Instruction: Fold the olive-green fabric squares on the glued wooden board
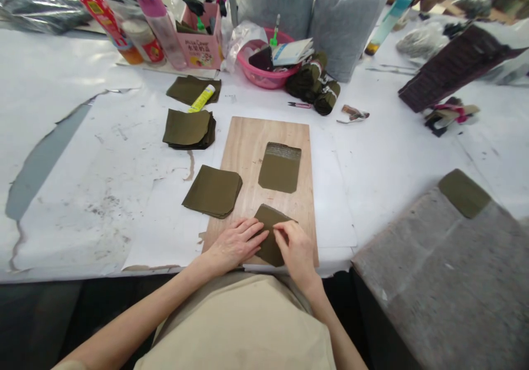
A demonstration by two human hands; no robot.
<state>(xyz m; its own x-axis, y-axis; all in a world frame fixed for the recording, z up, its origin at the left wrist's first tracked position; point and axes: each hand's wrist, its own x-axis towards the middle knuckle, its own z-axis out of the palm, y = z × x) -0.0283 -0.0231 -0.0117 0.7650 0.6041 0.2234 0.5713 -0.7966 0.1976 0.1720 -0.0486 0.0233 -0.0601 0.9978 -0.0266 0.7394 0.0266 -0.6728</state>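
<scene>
An olive-green fabric piece [270,246] lies tilted at the near end of a wooden board [243,139]. My left hand [237,243] rests on its left side, fingers stretched out flat. Over its right side, my right hand [295,246] has thumb and forefinger pinched together at the cloth; what is between the tips is too small to make out. Farther up the board lies another olive fabric piece [280,169] with a greyish band along its top edge. A stack of olive fabric pieces [212,191] overlaps the board's left edge.
Behind are two more olive stacks [188,128], [185,89] of cloth, a yellow glue stick [201,99] and a pink basket [264,75]. Bottles [155,17] stand back left. Thread snips [300,105] lie beyond the board. At right, a grey-covered surface [450,265] carries one olive piece [465,192].
</scene>
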